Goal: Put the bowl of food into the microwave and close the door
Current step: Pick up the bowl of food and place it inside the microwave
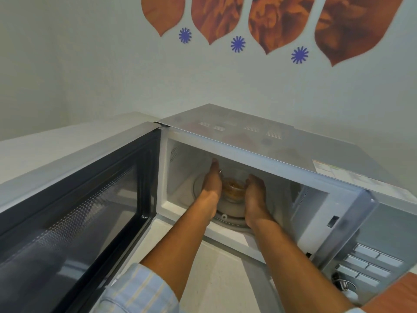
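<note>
Your left hand (212, 181) and right hand (256, 188) cup the bowl of food (233, 187) from both sides inside the microwave (248, 141), its door (74, 199) swung open left.

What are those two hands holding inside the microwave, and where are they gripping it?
A clear bowl of food, cupped by its sides between the left hand and right hand.

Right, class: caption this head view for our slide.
Both hands set the bowl on the microwave turntable, door open.

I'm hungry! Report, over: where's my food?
Both hands, left and right, cup the bowl inside the microwave. Door wide open. Nothing in the way.
</note>
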A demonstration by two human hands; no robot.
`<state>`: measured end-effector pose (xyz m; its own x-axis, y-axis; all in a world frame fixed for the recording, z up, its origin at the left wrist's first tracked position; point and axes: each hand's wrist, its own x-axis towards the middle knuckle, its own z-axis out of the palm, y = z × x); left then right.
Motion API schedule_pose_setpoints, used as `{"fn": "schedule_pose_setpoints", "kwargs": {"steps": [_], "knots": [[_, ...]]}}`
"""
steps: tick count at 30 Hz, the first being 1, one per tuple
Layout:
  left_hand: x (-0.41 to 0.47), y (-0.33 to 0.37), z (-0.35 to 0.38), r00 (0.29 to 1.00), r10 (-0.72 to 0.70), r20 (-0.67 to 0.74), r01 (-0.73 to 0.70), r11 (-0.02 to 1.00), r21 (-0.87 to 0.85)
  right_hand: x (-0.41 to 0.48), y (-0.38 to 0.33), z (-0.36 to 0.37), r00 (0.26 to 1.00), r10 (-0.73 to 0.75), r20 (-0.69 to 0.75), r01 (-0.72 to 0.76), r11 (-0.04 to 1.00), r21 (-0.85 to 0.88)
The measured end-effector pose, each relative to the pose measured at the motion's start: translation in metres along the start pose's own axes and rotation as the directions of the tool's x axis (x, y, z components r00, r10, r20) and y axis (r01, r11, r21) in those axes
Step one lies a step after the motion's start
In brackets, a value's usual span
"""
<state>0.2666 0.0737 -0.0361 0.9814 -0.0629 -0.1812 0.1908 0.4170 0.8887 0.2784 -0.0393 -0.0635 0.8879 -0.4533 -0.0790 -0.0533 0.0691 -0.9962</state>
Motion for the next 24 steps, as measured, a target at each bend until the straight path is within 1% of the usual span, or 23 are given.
{"fn": "schedule_pose_setpoints", "kwargs": {"steps": [7, 11, 14, 16, 17, 19, 21, 24], "knots": [[0.001, -0.004, 0.0, 0.999, -0.018, -0.042, 0.018, 1.0, -0.005, -0.001, 0.002, -0.002, 1.0, 0.0, 0.002, 0.0, 0.999, -0.05], [-0.009, 0.001, 0.002, 0.996, -0.03, -0.078, 0.029, 1.0, -0.008, -0.012, -0.006, -0.006, 1.0, -0.029, 0.003, 0.03, 0.997, -0.073], [-0.022, 0.008, 0.002, 0.98, -0.004, -0.2, 0.008, 1.0, 0.019, -0.016, -0.011, -0.018, 0.995, -0.094, -0.03, 0.09, 0.99, -0.112], [-0.032, 0.009, 0.001, 0.966, 0.016, -0.258, -0.018, 1.0, -0.007, -0.024, -0.017, -0.023, 0.991, -0.131, -0.032, 0.125, 0.982, -0.142], [-0.04, 0.008, 0.001, 0.959, 0.041, -0.279, -0.046, 0.999, -0.01, -0.031, -0.021, -0.026, 0.989, -0.142, -0.031, 0.135, 0.978, -0.159], [-0.06, -0.001, -0.001, 0.944, 0.146, -0.297, -0.128, 0.989, 0.078, -0.048, -0.022, -0.032, 0.986, -0.165, -0.02, 0.158, 0.97, -0.186], [-0.081, -0.008, -0.005, 0.924, 0.245, -0.295, -0.199, 0.964, 0.177, -0.07, -0.02, -0.039, 0.977, -0.212, 0.026, 0.214, 0.959, -0.185], [-0.11, -0.008, -0.01, 0.902, 0.334, -0.274, -0.263, 0.927, 0.266, -0.102, -0.019, -0.046, 0.952, -0.294, 0.085, 0.306, 0.925, -0.227]]}}
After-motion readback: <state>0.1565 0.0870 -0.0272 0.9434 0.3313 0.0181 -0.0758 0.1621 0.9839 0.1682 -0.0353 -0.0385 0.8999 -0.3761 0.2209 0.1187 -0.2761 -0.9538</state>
